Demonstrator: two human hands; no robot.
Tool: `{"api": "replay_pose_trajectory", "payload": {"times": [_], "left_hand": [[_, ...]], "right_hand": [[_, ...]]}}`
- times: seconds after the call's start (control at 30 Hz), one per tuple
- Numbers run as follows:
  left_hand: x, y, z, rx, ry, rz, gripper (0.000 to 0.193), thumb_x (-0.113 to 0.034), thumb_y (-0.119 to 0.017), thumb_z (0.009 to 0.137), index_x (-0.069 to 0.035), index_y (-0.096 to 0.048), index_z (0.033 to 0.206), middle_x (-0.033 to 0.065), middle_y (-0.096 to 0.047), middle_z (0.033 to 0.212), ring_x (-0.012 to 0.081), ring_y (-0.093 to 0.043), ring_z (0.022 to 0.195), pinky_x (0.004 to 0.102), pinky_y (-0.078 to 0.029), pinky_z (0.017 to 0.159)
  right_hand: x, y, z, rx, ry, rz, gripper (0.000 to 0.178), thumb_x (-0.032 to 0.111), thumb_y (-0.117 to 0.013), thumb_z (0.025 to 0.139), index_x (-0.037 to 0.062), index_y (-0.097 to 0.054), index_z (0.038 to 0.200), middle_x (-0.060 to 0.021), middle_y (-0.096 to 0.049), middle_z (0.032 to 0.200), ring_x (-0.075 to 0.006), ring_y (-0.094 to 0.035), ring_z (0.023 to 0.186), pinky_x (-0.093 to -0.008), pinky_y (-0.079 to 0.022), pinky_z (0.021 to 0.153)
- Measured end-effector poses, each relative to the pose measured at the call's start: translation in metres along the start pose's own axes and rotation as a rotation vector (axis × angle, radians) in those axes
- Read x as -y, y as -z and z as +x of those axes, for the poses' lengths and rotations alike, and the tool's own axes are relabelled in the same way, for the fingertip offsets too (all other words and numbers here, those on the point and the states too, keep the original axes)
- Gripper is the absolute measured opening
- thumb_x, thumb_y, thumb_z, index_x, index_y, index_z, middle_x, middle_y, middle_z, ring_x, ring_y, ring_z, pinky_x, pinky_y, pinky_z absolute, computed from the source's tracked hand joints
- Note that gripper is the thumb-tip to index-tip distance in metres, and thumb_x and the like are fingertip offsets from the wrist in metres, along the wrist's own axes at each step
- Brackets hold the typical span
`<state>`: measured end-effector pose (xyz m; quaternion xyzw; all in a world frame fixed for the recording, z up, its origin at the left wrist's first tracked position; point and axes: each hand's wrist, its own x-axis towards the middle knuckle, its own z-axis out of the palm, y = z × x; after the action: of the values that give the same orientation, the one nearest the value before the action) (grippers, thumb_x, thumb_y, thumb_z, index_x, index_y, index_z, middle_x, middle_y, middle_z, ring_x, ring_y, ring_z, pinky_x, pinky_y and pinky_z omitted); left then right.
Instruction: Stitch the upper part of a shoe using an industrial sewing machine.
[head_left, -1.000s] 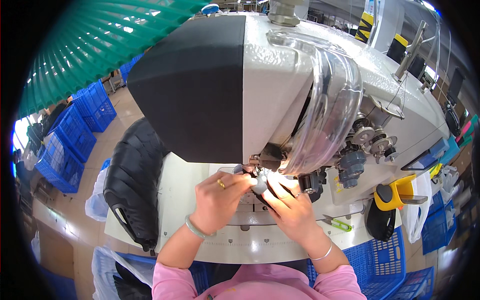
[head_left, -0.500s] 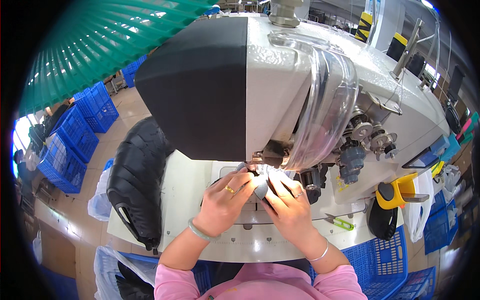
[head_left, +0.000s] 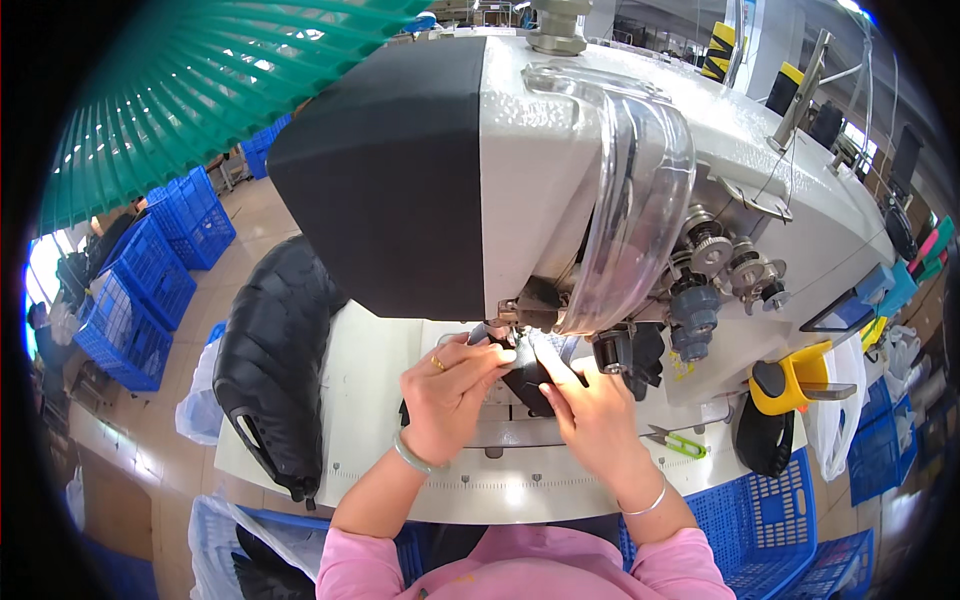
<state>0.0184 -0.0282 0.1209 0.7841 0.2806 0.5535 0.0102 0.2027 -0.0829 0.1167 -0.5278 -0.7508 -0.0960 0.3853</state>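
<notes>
A large industrial sewing machine (head_left: 540,150) with a dark head cover stands in front of me. Under its needle area (head_left: 520,308) lies a piece of black fabric (head_left: 528,385) with a grey strip along it. My left hand (head_left: 445,388), fingers pinched together, grips the fabric just left of the needle. Against its right side rests my right hand (head_left: 595,415), its index finger stretched toward the needle and its thumb apart at the fabric's edge. The fingertips partly hide the strip.
A black, ribbed padded piece (head_left: 275,370) lies at the table's left. Green-handled thread snips (head_left: 680,443) rest right of my right hand, near a yellow holder (head_left: 795,385). Blue crates (head_left: 745,520) stand below the table and along the left floor. A green slatted shade (head_left: 220,90) hangs upper left.
My right hand has shifted slightly right and lower, its fingers straightening. More black fabric shows between the hands. My left hand has moved slightly left, still pinching. The machine appears slightly shifted left in view.
</notes>
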Motion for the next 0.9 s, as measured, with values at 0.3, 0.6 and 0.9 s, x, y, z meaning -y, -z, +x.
{"api": "replay_pose_trajectory", "payload": {"times": [0.3,0.6,0.9], "left_hand": [[-0.007,0.005,-0.005,0.017,-0.125,0.086,0.028,0.008,-0.073,0.066,-0.001,-0.074,0.092,0.0111,-0.068,0.096,0.0306,-0.069,0.086,0.0349,-0.058,0.077],[-0.002,0.003,0.003,0.019,-0.18,0.057,0.028,0.011,-0.064,0.068,0.002,-0.069,0.095,0.011,-0.064,0.098,0.0313,-0.068,0.097,0.039,-0.059,0.089],[0.007,0.004,0.005,0.037,-0.243,0.088,0.022,0.008,-0.066,0.071,0.001,-0.069,0.091,0.0095,-0.064,0.097,0.028,-0.069,0.096,0.0371,-0.059,0.087]], "right_hand": [[-0.002,-0.005,0.001,0.036,-0.016,0.02,0.017,0.021,-0.067,0.088,0.011,-0.068,0.102,-0.0125,-0.057,0.086,-0.0299,-0.062,0.072,-0.0394,-0.051,0.057],[0.009,-0.021,-0.002,-0.065,-0.038,-0.015,0.042,0.013,-0.068,0.088,0.0088,-0.061,0.13,-0.0073,-0.048,0.076,-0.0222,-0.054,0.062,-0.0346,-0.046,0.056],[0.004,-0.013,-0.001,0.004,-0.038,0.066,0.046,0.011,-0.066,0.089,0.0039,-0.055,0.134,-0.0109,-0.051,0.078,-0.0263,-0.056,0.064,-0.0361,-0.047,0.058]]}}
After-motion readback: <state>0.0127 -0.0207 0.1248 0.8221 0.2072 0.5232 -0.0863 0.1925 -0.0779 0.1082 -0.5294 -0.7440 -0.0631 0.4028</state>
